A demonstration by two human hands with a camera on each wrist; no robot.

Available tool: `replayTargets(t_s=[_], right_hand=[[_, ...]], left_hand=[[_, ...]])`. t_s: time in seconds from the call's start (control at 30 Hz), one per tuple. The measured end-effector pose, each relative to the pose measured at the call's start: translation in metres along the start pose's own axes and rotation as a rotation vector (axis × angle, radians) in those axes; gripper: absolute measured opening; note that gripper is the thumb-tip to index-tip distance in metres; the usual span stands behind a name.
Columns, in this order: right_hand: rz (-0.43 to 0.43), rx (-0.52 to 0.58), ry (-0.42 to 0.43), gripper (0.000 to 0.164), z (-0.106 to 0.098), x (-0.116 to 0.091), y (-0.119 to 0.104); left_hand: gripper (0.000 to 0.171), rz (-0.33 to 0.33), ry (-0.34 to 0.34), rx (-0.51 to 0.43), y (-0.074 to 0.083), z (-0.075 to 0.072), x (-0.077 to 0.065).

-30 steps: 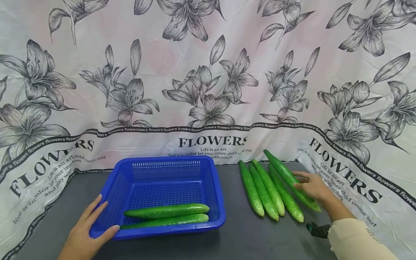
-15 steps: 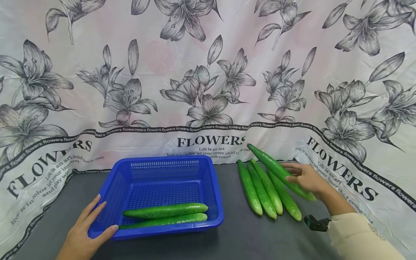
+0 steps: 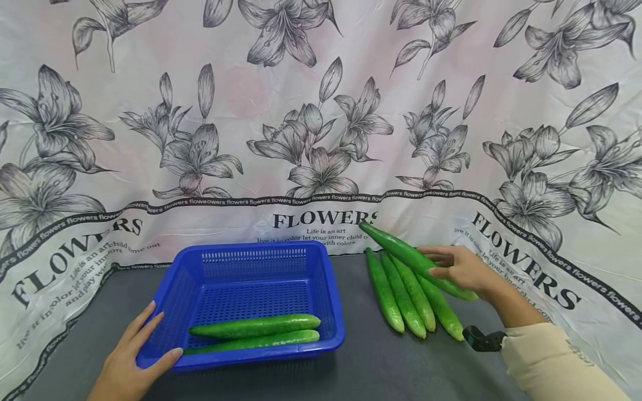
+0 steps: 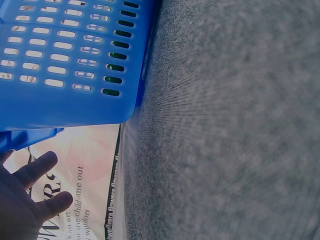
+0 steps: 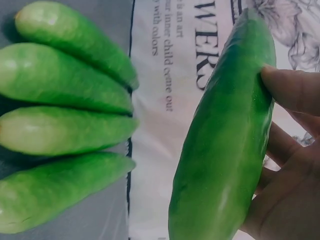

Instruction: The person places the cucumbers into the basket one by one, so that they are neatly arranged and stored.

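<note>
My right hand (image 3: 466, 270) pinches a long green cucumber (image 3: 396, 248) between thumb and fingers, raised and slanted above the table. Its darker, narrow end points up and left in the head view. Under it, several cucumbers (image 3: 383, 295) lie side by side on the grey table. My left hand (image 3: 129, 353) rests at the near left corner of a blue plastic basket (image 3: 328, 301), thumb on the front rim and fingers fairly straight along the left rim. Two cucumbers (image 3: 256, 326) lie inside, along the front wall. The left wrist view shows the basket's slotted side (image 4: 65, 107).
A floral cloth (image 3: 321, 167) hangs behind the table and folds forward at both sides. Grey table surface (image 3: 361, 362) lies between the basket and the cucumbers. A black device (image 3: 484, 338) is strapped at my right wrist.
My right hand has lifted the cucumber off the table and carried it leftward, across the tops of the other cucumbers. My left hand and the basket have stayed in place.
</note>
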State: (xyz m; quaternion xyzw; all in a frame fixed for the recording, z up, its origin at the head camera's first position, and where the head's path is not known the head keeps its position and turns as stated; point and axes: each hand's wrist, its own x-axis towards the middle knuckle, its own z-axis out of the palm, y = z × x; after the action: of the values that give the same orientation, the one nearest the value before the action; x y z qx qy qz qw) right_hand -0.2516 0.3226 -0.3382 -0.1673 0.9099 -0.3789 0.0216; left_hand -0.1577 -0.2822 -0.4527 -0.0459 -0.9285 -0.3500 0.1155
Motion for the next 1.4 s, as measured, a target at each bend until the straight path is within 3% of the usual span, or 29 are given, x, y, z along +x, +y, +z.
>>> replayTargets(t_s=[0.33, 0.67, 1.03, 1.17, 1.4], right_hand=[[-0.056, 0.005, -0.058, 0.051, 0.004, 0.003, -0.025], [-0.094, 0.042, -0.128, 0.048, 0.013, 0.012, -0.048], [-0.159, 0.015, -0.184, 0.046, 0.027, 0.034, -0.076], [-0.158, -0.004, -0.203, 0.046, 0.034, 0.043, -0.093], [-0.236, -0.046, -0.258, 0.046, 0.047, 0.058, -0.122]], left_hand=[[0.078, 0.033, 0.029, -0.008, 0.001, 0.0, -0.001], [0.082, -0.071, -0.083, 0.038, -0.005, -0.003, -0.002], [0.081, -0.023, -0.041, 0.025, -0.001, -0.002, 0.001], [0.08, -0.008, -0.022, 0.026, -0.001, -0.001, 0.001], [0.078, 0.053, 0.032, -0.013, -0.001, 0.0, 0.0]])
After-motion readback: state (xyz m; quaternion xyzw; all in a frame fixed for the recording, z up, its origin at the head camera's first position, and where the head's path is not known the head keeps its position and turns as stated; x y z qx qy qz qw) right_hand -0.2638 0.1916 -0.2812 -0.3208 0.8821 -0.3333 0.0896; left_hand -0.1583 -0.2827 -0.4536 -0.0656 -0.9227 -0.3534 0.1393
